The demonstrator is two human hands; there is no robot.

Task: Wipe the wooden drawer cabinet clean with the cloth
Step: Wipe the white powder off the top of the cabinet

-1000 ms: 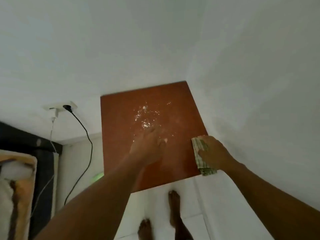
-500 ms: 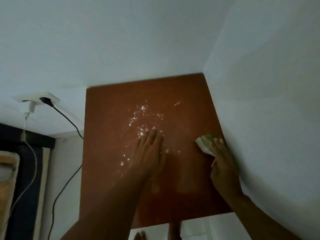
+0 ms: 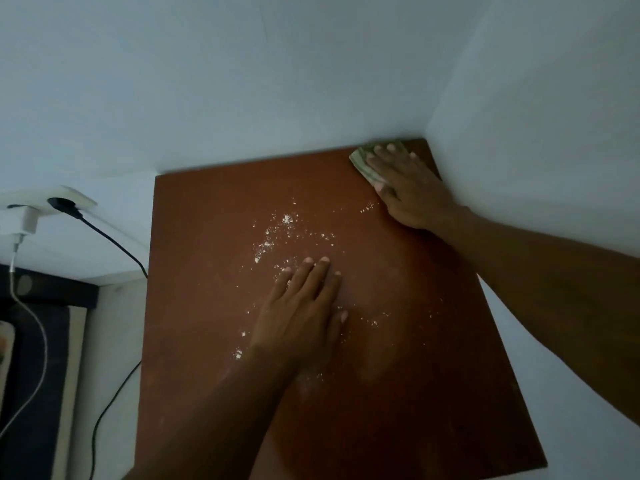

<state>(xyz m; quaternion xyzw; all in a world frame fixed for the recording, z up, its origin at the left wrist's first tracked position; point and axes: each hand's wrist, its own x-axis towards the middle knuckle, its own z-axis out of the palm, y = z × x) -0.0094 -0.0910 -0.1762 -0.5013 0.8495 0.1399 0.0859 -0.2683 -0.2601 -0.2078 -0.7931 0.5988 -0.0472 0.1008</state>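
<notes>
Black cable (image 3: 114, 242) plugged in just beside the cabinet top (image 3: 207, 341): easily snagged. Left hand (image 3: 301, 317) flat, fingers spread, holding nothing, resting in white powder (image 3: 273, 233): likely to smear it. Right hand (image 3: 405, 181) pressed flat on folded cloth (image 3: 363, 164), far right corner by the wall: powder risks being pushed off the edge.
</notes>
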